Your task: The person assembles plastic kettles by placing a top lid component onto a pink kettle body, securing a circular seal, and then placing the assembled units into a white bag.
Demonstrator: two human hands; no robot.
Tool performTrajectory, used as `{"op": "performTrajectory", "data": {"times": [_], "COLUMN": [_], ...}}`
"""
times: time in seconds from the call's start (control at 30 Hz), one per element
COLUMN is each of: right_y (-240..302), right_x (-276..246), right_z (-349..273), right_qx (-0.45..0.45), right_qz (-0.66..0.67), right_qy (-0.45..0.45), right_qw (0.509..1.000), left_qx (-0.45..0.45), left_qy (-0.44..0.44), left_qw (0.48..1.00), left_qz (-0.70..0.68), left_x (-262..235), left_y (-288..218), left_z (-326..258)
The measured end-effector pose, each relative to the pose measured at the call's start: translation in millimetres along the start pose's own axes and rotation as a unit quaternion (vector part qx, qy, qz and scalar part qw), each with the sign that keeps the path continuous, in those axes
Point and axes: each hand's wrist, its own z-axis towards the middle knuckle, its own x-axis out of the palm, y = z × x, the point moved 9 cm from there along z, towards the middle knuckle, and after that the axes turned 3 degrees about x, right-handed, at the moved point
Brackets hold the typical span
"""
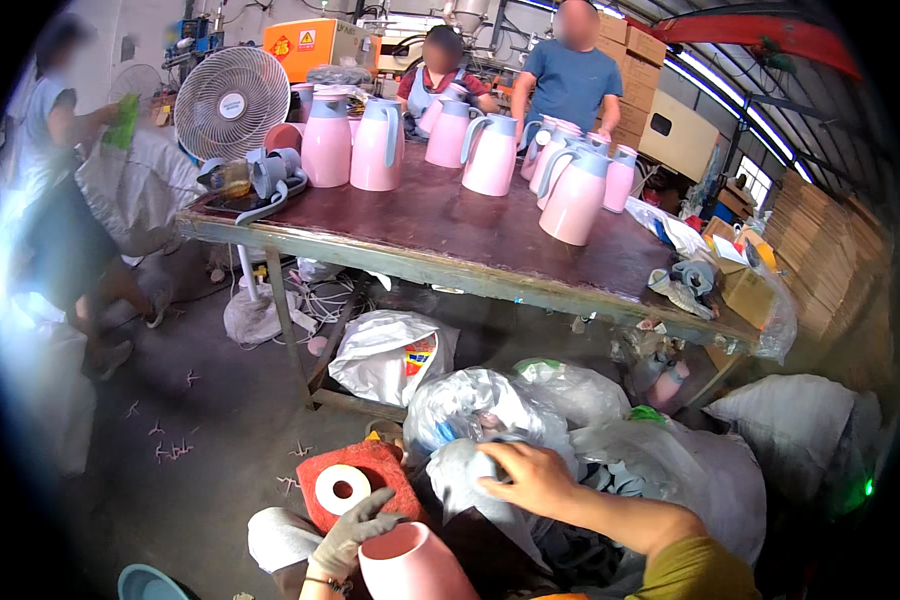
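A pink jug body (420, 570) with a round open mouth leans in front of me at the lower edge. My left hand (355, 532), in a pale work glove, lies against its left side, fingers along the far side of the rim. To the right, over my light grey trouser knee (455, 480), my bare right hand (530, 478) curls its fingers round a small grey part (487, 466), mostly hidden. Just beyond the left hand, a white ring-shaped roll (342, 489) lies on a red cloth-covered seat (380, 465).
Ahead stands a long table (420, 225) with several pink jugs (575, 205) and grey handle parts (275, 180). Clear plastic bags (480, 405) and grey parts (620, 480) crowd my right. A fan (232, 105) stands left; two people work behind the table, another walks at left.
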Motion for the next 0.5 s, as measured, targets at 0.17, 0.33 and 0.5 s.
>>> {"op": "performTrajectory", "data": {"times": [0.17,0.33,0.5], "right_y": [100,121,24], "right_x": [68,77,153], "right_z": [33,37,-12], "right_qx": [-0.184,-0.248,-0.089], "right_qz": [0.002,0.207,0.451], "right_qy": [0.072,0.203,0.338], "right_qw": [0.980,0.924,0.821], "left_qx": [0.159,0.122,0.101], "left_qy": [0.088,0.064,0.064], "left_qw": [0.954,0.985,0.992], "left_qz": [0.240,0.103,0.042], "left_x": [51,-4,-50], "left_y": [-30,0,40], "left_z": [19,3,-3]}}
